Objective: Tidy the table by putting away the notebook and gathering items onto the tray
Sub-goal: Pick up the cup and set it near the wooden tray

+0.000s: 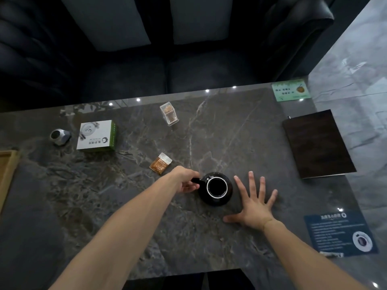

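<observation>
While the left hand [184,182] clenched the black teapot's [215,189] handle mid-surface, the right hand [253,204] lay released, fingers splayed, just beside. Orange sachet [160,163] near; dark notebook [317,144] far right; wooden tray [7,174] at left edge.

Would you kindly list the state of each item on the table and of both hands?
Black ceramic teapot: upright, lidless, handle gripped.
Left hand: closed on teapot handle.
Right hand: open, flat on the table.
Dark brown notebook: closed, lying flat.
Clear plastic toothpick box: upright.
Orange sachet: lying flat.
Wooden tray: mostly out of view.
</observation>
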The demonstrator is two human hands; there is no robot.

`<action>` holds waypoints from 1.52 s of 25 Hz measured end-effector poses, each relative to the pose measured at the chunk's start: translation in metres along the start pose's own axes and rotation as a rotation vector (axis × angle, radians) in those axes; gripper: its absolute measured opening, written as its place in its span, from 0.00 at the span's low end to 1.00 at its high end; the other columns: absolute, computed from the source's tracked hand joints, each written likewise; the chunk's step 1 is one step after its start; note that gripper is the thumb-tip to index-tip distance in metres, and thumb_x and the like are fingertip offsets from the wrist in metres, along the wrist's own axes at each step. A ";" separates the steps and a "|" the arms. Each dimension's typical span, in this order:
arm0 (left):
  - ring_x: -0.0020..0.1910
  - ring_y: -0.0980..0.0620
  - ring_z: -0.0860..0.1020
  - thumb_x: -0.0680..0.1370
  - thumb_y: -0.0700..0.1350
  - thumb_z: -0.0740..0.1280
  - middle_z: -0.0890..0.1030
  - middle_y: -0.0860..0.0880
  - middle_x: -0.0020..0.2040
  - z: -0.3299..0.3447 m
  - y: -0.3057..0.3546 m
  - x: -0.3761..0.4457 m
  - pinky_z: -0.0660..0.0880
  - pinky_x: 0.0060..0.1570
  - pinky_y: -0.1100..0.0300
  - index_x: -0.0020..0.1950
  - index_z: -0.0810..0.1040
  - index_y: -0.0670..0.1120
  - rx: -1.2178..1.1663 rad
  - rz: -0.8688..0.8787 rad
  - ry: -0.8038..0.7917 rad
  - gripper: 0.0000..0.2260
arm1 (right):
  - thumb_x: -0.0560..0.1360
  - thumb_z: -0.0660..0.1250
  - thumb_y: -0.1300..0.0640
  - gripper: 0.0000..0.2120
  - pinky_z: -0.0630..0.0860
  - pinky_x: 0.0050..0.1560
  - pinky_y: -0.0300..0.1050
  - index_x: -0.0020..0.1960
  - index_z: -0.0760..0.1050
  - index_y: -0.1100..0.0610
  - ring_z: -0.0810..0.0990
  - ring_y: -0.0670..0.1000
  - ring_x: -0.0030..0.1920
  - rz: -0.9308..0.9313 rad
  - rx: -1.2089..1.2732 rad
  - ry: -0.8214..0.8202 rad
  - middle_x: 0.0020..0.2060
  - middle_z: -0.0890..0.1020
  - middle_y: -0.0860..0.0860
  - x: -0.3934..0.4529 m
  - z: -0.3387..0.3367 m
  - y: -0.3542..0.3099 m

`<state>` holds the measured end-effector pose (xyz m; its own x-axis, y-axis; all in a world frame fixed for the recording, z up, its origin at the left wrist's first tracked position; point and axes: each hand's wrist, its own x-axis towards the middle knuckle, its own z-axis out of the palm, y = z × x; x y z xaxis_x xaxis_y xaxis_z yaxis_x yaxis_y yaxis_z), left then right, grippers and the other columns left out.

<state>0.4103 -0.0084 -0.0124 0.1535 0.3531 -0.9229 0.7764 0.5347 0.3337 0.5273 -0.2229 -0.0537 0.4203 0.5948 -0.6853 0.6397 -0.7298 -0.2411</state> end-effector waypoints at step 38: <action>0.38 0.49 0.83 0.72 0.26 0.58 0.82 0.44 0.40 -0.015 -0.061 0.001 0.83 0.45 0.46 0.42 0.70 0.54 0.178 0.791 0.031 0.20 | 0.44 0.64 0.18 0.66 0.18 0.60 0.68 0.69 0.26 0.29 0.15 0.54 0.68 -0.004 -0.010 0.058 0.70 0.20 0.42 0.001 0.005 0.002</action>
<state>0.3538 -0.0286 -0.0310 0.6824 0.5983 -0.4200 0.5314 -0.0114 0.8471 0.5257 -0.2252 -0.0582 0.4545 0.6161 -0.6433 0.6475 -0.7245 -0.2364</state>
